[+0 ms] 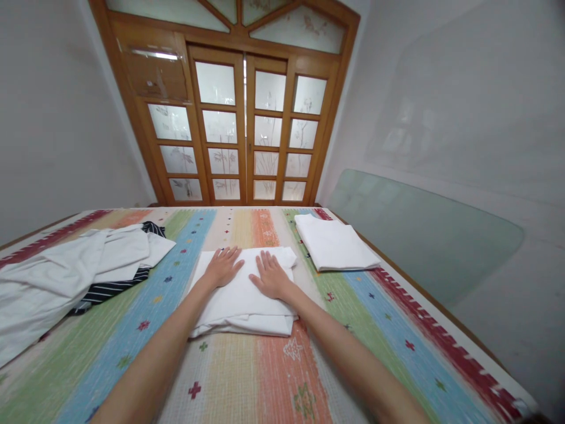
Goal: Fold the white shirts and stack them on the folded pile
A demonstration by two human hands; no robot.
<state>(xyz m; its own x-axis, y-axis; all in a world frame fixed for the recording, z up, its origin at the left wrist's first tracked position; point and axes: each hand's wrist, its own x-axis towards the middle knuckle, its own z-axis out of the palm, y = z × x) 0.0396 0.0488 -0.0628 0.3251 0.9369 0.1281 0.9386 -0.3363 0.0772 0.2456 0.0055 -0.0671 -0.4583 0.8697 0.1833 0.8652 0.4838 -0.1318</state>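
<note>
A folded white cloth garment [247, 300] lies in front of me on a striped, patterned bed cover [229, 365]. My left hand [223, 266] rests flat on its upper left part, fingers spread. On the upper right part lies my right hand [270, 275], also flat with the fingers apart. Loose layered edges show along the garment's near side and at its far right corner. What kind of garment it is, I cannot tell.
To the right sits another neatly folded white cloth [333, 241]. Unfolded white garments [57, 277] are heaped at the left, with a black striped cloth [117, 285] partly under them. Beyond the bed stand wooden doors with glass panes [245, 141]. A pale green panel [419, 224] runs along the right wall.
</note>
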